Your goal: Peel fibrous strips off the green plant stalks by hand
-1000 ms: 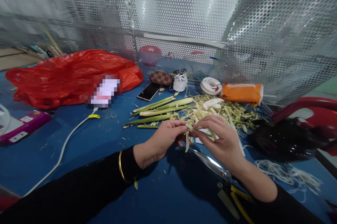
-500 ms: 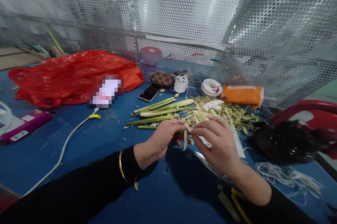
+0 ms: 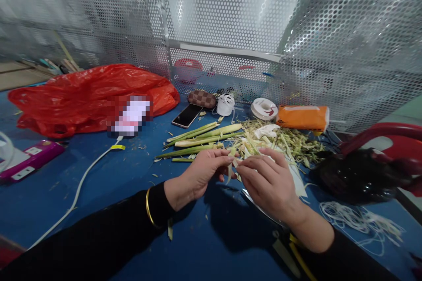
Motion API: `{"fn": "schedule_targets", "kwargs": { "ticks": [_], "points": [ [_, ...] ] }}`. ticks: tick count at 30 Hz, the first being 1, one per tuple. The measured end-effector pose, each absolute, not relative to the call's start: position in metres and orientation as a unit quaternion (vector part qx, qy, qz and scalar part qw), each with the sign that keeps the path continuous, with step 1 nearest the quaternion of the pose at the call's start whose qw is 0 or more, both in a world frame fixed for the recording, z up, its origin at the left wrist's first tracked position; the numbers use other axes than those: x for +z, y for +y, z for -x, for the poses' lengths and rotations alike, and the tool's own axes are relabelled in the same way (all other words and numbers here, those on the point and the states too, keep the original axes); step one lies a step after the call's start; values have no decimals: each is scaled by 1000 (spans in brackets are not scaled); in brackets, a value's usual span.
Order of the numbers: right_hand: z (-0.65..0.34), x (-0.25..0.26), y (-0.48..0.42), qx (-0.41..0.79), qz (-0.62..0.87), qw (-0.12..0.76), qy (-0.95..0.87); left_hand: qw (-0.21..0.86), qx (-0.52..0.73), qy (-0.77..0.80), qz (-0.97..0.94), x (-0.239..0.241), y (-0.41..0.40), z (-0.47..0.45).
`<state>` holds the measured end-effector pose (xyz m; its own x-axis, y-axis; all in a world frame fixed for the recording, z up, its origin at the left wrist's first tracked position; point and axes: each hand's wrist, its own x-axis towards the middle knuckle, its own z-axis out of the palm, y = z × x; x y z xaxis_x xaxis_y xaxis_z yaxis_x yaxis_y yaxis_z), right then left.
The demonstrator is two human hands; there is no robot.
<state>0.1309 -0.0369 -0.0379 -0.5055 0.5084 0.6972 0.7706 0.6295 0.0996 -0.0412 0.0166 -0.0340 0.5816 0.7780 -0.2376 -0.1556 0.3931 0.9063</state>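
Between my two hands is a thin pale-green strip of plant leaf (image 3: 230, 171), one end hanging down. My left hand (image 3: 204, 171) pinches it between thumb and fingers. From the other side my right hand (image 3: 268, 180) closes its fingertips on the same strip. Just beyond the hands lie several green plant stalks (image 3: 204, 142) side by side. To their right spreads a heap of shredded plant bits (image 3: 305, 144), with a crumpled white piece (image 3: 267, 131) on top. Under my right hand a shiny metal edge (image 3: 255, 204) shows, mostly hidden.
Along the back stand a red plastic bag (image 3: 95, 92), a phone (image 3: 187, 115), a checked case (image 3: 201, 99), white string (image 3: 226, 104), a ribbon spool (image 3: 264, 108) and an orange packet (image 3: 302, 117). At right are a black bag (image 3: 356, 177) and tangled white cord (image 3: 359, 218). A charging cable (image 3: 81, 184) crosses the left.
Both hands have shifted very slightly left, and the hanging strip has turned a little between them. Nothing was let go.
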Motion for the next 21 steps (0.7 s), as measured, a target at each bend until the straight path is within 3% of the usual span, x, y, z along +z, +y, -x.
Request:
{"fn": "schedule_targets", "kwargs": {
  "ticks": [6, 12, 21],
  "points": [
    [-130, -39, -39, -237, 346, 270, -867, 755, 316, 351, -456, -36, 17, 41],
    [-121, -34, -42, -189, 371, 342, -843, 736, 342, 377, -446, -35, 13, 38],
    [-117, -43, -42, -188, 380, 308, -852, 728, 340, 373, -464, -47, 9, 34]
  ]
}}
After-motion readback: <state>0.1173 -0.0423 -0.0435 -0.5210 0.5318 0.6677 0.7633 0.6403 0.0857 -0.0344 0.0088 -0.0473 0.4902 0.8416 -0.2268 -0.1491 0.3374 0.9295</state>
